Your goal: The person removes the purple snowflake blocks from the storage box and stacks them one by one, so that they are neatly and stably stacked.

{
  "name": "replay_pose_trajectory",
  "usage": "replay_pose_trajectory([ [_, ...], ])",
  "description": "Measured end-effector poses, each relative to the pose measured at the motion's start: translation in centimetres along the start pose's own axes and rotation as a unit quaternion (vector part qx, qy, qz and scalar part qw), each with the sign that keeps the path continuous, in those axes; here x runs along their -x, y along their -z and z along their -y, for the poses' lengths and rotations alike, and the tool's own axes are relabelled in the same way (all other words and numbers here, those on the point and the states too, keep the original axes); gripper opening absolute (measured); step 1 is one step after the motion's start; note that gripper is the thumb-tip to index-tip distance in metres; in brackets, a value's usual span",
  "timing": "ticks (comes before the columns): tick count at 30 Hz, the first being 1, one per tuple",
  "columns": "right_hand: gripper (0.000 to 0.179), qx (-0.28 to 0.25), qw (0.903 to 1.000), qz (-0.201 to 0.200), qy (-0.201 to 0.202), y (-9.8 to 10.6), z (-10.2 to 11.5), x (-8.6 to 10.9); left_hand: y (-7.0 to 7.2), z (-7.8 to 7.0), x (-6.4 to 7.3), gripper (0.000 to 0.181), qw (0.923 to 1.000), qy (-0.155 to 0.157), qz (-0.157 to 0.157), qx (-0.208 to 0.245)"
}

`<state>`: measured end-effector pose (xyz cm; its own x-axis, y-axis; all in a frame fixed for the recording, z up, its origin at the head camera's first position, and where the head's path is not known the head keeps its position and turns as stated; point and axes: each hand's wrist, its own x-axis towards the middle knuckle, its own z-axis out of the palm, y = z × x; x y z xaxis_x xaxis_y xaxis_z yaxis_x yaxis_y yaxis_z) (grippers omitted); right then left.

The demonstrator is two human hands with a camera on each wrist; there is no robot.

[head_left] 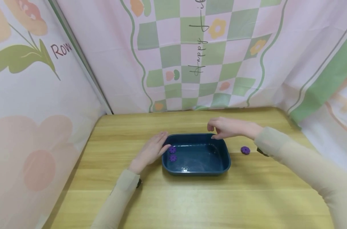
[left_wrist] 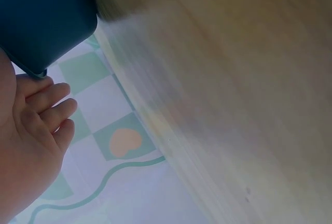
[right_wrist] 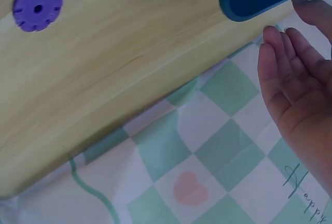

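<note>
A dark blue rectangular plastic tub [head_left: 196, 173] stands on the wooden table. At its left end my left hand [head_left: 150, 149] holds the wall, thumb over the rim and fingers along the outside. Two purple notched discs lie inside near that thumb, one disc [head_left: 172, 149] behind the other disc [head_left: 172, 158]. My right hand [head_left: 229, 128] hovers over the back right corner with nothing in it. Its thumb is close to the rim; its fingers are bent and apart from the tub in the right wrist view. Whether that thumb touches the rim, I cannot tell.
Another purple disc [head_left: 245, 150], with a hole in its middle, lies on the table [head_left: 190, 203] to the right of the tub, below my right forearm. A patterned cloth [head_left: 196, 57] hangs behind the table's back edge, with more cloth on both sides.
</note>
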<state>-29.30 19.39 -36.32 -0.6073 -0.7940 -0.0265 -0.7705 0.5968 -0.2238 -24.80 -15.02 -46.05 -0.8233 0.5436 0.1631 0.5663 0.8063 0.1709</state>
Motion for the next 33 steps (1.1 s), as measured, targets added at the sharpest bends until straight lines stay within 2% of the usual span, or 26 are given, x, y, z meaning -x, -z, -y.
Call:
replay_pose_trajectory([
  [20,0.031,0.028,0.9982,0.043,0.032,-1.6,2.0,-3.5,-0.2,0.2,0.1,0.062,0.9999,0.005,0.008,0.004],
  [26,0.033,0.024,0.9970,0.065,0.034,-2.0,2.8,-4.3,-0.3,0.2,0.1,0.061,1.0000,-0.001,-0.005,0.007],
  [33,0.031,0.028,0.9965,0.064,0.046,-2.7,3.3,-5.0,-0.3,0.2,0.0,0.060,0.9997,-0.010,-0.021,0.012],
])
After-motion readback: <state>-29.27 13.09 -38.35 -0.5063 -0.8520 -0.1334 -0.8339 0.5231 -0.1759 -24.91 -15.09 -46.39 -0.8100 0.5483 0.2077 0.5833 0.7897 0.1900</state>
